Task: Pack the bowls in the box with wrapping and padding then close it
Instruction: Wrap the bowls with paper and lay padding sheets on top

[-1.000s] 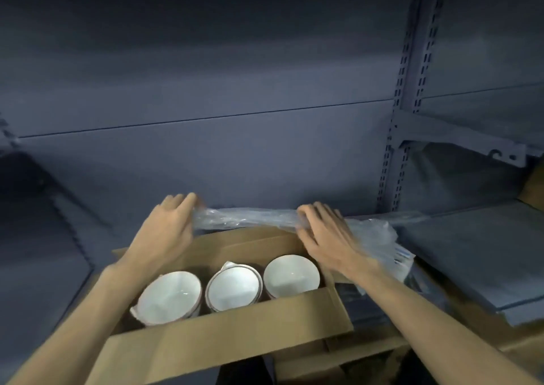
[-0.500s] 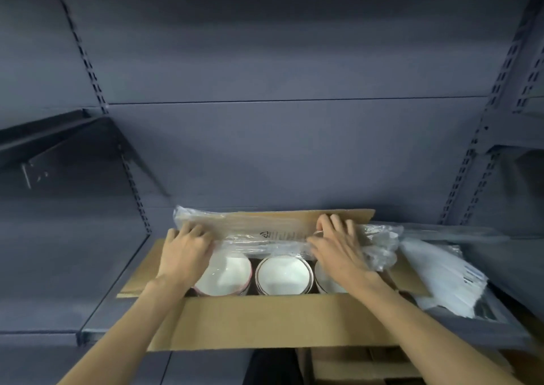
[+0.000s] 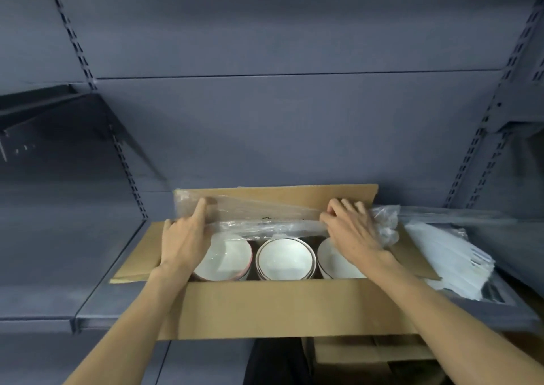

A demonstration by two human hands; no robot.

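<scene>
box (image 3: 273, 308) on grey shelf (image 3: 97, 296); left hand (image 3: 184, 237), right hand (image 3: 353, 231) both grasping plastic wrap (image 3: 265, 216)

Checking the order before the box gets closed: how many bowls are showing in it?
3 on top, in a row: left bowl, middle bowl, right bowl partly under the right hand. Extra rims show beneath them, so more bowls may be stacked out of sight.
</scene>
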